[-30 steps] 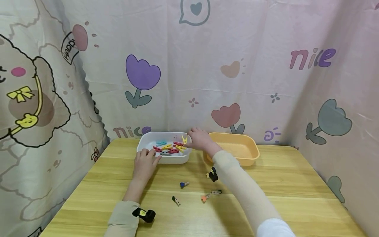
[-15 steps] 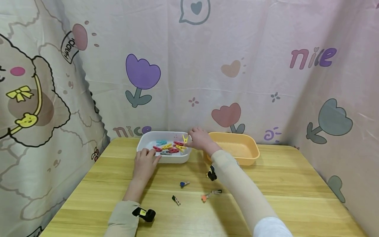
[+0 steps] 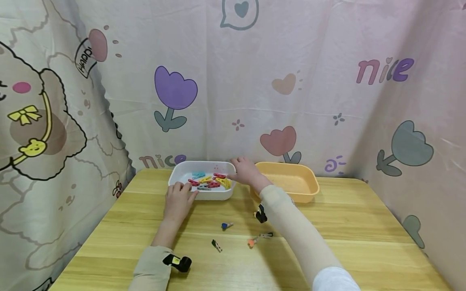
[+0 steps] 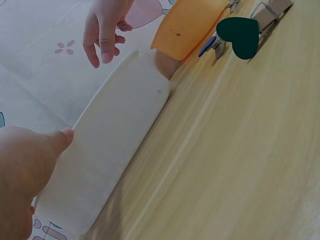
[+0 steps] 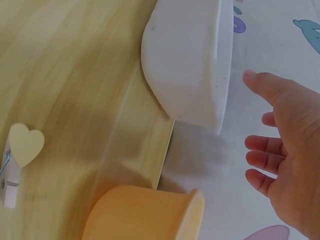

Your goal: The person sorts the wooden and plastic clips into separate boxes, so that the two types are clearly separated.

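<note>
My left hand (image 3: 178,204) holds the near left rim of a white plastic tub (image 3: 214,196); in the left wrist view its thumb lies at the rim. Inside the tub are several red, blue, grey and yellow clothespins, with yellow clothespins (image 3: 227,184) at the right end. Over the tub's right rim hovers my right hand (image 3: 247,173). Its fingers hang loosely bent with nothing between them in the right wrist view (image 5: 295,135).
Right of the white tub stands an orange tub (image 3: 309,198). Small wooden clothespins lie in front: one with a blue heart (image 3: 224,226), one with an orange top (image 3: 251,243), a dark green one (image 3: 216,245). A patterned curtain (image 3: 233,81) hangs behind the table.
The yellow clothespin that my right hand held upright at the tub's right end has been let go and lies among the others. My left hand has not moved.
</note>
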`<state>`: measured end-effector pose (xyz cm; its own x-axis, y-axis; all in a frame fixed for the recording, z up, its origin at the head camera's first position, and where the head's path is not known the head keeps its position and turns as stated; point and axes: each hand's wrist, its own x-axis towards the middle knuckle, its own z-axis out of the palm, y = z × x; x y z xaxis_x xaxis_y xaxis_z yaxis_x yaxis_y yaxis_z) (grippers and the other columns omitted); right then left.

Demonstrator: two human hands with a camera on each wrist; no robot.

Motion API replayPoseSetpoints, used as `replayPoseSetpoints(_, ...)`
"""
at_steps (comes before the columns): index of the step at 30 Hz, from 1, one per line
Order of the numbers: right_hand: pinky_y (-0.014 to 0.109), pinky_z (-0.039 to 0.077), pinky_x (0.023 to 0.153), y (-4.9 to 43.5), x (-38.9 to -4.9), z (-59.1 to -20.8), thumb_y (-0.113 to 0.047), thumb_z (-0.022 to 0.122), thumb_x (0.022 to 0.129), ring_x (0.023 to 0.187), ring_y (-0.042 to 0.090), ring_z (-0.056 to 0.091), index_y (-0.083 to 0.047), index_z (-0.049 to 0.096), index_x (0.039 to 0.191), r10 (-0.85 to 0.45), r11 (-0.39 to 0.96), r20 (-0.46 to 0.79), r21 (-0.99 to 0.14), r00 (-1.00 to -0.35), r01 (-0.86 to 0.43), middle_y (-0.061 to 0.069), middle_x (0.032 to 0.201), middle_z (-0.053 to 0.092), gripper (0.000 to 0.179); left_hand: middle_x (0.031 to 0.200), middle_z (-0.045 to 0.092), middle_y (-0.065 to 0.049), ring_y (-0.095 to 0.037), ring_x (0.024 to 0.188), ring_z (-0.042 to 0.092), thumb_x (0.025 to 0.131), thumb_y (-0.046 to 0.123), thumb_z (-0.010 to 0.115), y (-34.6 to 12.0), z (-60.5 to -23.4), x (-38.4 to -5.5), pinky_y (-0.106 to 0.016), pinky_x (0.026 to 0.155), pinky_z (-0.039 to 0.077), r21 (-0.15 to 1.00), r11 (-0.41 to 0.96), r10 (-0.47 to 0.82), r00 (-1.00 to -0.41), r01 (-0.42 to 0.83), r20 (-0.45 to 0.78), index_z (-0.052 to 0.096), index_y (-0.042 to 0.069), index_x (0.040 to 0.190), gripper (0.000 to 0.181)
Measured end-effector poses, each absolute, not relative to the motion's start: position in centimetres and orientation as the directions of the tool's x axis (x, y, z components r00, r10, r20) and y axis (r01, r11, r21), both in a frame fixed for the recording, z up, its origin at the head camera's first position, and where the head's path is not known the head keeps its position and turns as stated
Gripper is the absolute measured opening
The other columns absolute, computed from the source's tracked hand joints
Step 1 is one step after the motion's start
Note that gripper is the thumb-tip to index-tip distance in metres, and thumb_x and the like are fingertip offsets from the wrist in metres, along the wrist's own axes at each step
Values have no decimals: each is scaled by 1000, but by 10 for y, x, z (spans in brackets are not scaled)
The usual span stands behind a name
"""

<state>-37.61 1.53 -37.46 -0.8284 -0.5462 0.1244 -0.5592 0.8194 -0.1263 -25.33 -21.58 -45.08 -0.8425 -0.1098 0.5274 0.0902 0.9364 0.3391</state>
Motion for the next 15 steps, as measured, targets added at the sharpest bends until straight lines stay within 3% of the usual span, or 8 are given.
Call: replayPoseSetpoints(15,46,39,109,33,-370,-375,-47,64,91,127,30,49,-12,50,139,-543,815,168,-130,-823,-564,12,136,53,61,100,56,-17,-38,99,51,89,31,71,-215,-451,-252,-50,88,42,328,939,-105,-819,106,565,65,5,105,31)
